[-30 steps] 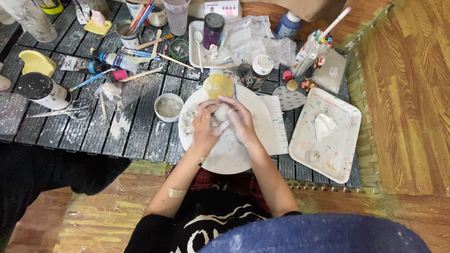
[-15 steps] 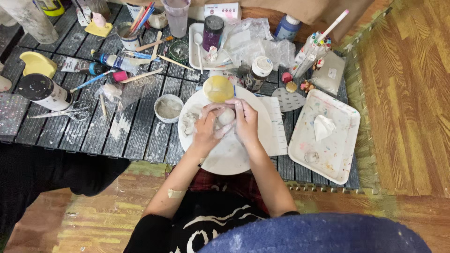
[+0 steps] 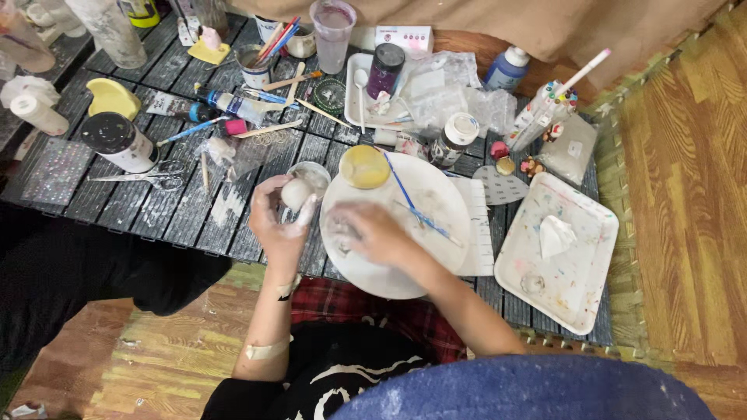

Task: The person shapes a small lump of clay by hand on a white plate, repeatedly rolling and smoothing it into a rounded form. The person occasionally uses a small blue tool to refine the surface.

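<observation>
Dark slatted desk (image 3: 156, 210) cluttered with craft supplies | white round plate (image 3: 436, 202), blue brush (image 3: 412, 204) lying on it | right hand (image 3: 373, 233) flat on plate, fingers spread | left hand (image 3: 282, 222), fingers gripping small white ball (image 3: 296, 193) beside plate

A small white box (image 3: 404, 37) with pink print stands at my surface's far edge; crumpled clear plastic bags (image 3: 459, 93) lie beside it.

Your bare forearms: beige adhesive bandage strip (image 3: 266, 350) lower left of centre, black white-printed shirt (image 3: 334, 373), red plaid fabric (image 3: 366, 307).
</observation>
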